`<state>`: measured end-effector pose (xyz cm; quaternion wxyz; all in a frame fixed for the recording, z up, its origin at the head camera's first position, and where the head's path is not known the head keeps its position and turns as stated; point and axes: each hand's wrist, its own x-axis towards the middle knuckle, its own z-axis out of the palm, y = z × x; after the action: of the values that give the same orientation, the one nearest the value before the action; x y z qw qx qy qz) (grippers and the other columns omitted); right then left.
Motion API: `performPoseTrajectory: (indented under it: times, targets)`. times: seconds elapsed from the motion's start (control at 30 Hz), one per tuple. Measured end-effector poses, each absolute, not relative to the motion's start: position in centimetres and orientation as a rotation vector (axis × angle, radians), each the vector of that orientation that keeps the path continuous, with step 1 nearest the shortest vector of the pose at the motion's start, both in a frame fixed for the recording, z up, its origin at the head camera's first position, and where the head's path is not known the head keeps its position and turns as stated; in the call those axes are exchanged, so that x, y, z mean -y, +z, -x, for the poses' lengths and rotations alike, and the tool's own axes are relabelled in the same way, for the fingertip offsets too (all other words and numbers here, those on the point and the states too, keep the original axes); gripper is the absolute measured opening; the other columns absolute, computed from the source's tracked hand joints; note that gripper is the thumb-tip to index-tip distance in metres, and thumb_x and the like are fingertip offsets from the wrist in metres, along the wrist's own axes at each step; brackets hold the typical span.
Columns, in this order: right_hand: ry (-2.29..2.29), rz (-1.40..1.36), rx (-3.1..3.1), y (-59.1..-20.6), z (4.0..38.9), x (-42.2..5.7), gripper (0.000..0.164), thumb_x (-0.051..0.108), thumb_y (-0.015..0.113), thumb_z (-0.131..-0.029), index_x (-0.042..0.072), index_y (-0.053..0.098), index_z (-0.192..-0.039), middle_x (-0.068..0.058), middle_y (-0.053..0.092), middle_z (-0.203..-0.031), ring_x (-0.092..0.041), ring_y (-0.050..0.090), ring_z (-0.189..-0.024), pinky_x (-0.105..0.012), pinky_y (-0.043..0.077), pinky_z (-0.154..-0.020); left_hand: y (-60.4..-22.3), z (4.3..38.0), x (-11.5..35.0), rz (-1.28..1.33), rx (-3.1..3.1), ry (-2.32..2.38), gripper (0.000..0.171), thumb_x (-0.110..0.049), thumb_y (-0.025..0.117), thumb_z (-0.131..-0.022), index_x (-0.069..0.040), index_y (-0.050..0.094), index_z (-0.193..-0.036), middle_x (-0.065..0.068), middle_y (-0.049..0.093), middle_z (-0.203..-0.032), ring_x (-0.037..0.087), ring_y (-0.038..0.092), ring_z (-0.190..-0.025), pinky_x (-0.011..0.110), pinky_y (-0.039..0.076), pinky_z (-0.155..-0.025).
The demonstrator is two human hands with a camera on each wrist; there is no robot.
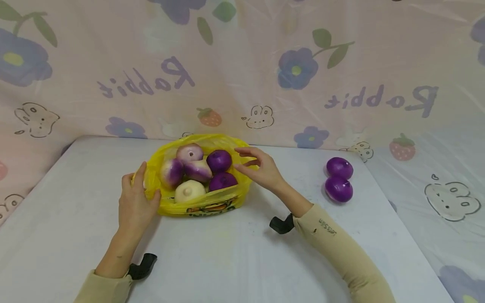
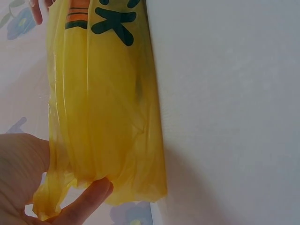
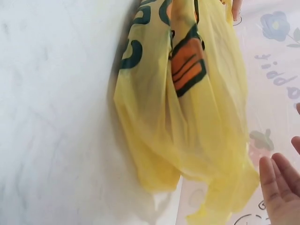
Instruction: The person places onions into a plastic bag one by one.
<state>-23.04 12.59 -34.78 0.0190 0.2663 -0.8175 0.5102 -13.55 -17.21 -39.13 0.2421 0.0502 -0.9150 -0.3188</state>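
Note:
A yellow plastic bag (image 1: 223, 205) stands with its mouth spread on the table. Inside it are a pale onion (image 1: 190, 191), purple onions (image 1: 219, 161), and several white-and-purple ones (image 1: 198, 170). My left hand (image 1: 135, 204) is at the bag's left side, thumb in front and fingers up along the rim. In the left wrist view, the bag's handle (image 2: 55, 190) runs between the thumb and fingers of that hand. At the right rim is my right hand (image 1: 265, 170), its fingers loosely spread; the right wrist view shows its fingers (image 3: 276, 180) beside the yellow plastic.
Two purple onions (image 1: 339, 188) lie close together near the right side of the white table (image 1: 227, 261). A curtain (image 1: 242, 67) printed with flowers, rabbits and strawberries hangs behind the table and round its sides. Black curved pieces (image 1: 142, 266) stick out at both cuffs.

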Motion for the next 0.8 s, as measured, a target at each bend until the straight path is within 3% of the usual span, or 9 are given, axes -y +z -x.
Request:
performPoseTrajectory:
  times: [0.3, 0.53, 0.8]
  targets:
    - [1.581, -0.794, 2.491, -34.6, 22.8, -13.9, 0.044, 0.007, 0.07, -0.085, -0.003, 0.057, -0.126, -0.019, 0.057, -0.129, -0.036, 0.054, -0.117, -0.044, 0.051, -0.09, -39.1, 13.5, 17.2, -0.143, 2.508, -0.874, 0.072, -0.002, 0.067, -0.082, -0.004, 0.035, -0.146, 0.031, 0.039, -0.122, 0.035, 0.051, -0.066, 0.047, 0.049, -0.057]
    - [1.537, -0.751, 2.49, -35.3, 23.3, -15.3, 0.042, 0.01, 0.069, -0.086, 0.001, 0.058, -0.126, -0.017, 0.059, -0.127, -0.029, 0.056, -0.114, -0.039, 0.052, -0.087, -39.1, 13.5, 17.2, -0.141, 2.511, -0.876, 0.073, -0.001, 0.067, -0.081, -0.003, 0.035, -0.146, 0.032, 0.039, -0.121, 0.036, 0.052, -0.068, 0.043, 0.046, -0.055]
    - [1.5, -0.663, 2.525, -35.6, 23.2, -16.7, 0.042, 0.013, 0.067, -0.088, 0.0, 0.057, -0.127, -0.019, 0.059, -0.127, -0.031, 0.056, -0.116, -0.038, 0.052, -0.087, -39.1, 13.5, 17.3, -0.151, 2.521, -0.895, 0.075, -0.001, 0.067, -0.081, -0.004, 0.033, -0.148, 0.032, 0.038, -0.123, 0.039, 0.054, -0.073, 0.042, 0.047, -0.055]
